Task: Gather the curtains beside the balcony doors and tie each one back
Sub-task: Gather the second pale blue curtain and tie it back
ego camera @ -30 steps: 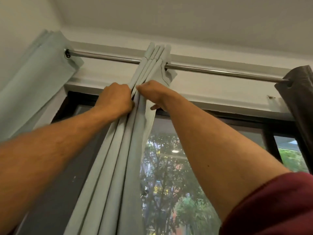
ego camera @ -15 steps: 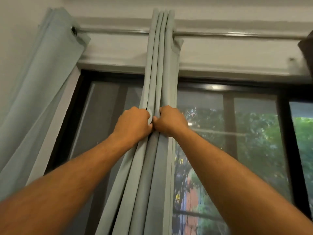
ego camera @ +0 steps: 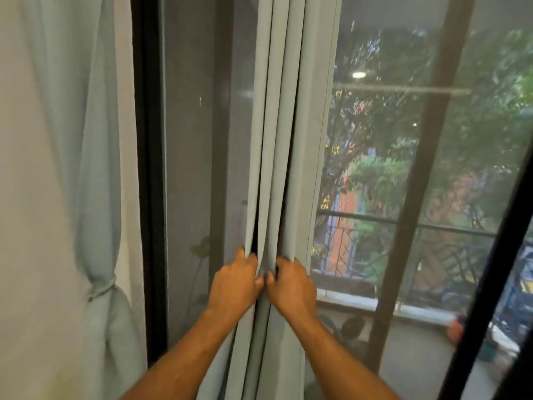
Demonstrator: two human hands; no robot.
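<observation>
A pale blue-grey curtain (ego camera: 285, 125) hangs in tight vertical pleats down the middle of the view, in front of the balcony doors (ego camera: 196, 140). My left hand (ego camera: 235, 280) grips its pleats from the left, and my right hand (ego camera: 290, 284) grips them from the right, thumbs almost touching. Together they squeeze the folds into a narrow bundle at about waist height. At the far left a second pale curtain (ego camera: 95, 168) hangs against the wall, cinched by a tie-back (ego camera: 101, 291) of the same colour.
A dark door frame (ego camera: 150, 168) stands between the two curtains. Dark bars (ego camera: 415, 168) of the glass doors cross the right side. Beyond the glass are a balcony railing (ego camera: 432, 229), trees and a few things on the balcony floor.
Both hands have slid down the gathered curtain from just under the rod to waist height, staying closed on the pleats. The view has dropped with them, so the rod is out of sight.
</observation>
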